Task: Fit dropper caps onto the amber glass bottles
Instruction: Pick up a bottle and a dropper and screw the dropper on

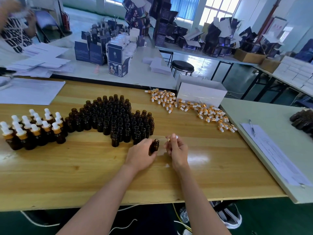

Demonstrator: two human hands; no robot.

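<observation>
My left hand (141,154) grips one amber bottle (153,146), tilted, above the wooden table (84,167). My right hand (177,150) pinches a dropper cap (171,138) with a white bulb; its glass tube points left, with its tip at the bottle's mouth. Behind my hands stand several uncapped amber bottles (115,116) in a tight cluster. To the left is a group of capped bottles (32,128) with gold collars and white bulbs. A loose pile of dropper caps (189,107) lies at the back right of the table.
A white box (201,94) stands behind the cap pile. Paper sheets (30,92) lie at the table's back left. A grey board with a form and a pen (252,128) sits to the right. Another person (13,31) is at the far left; a black stool (182,67) stands behind.
</observation>
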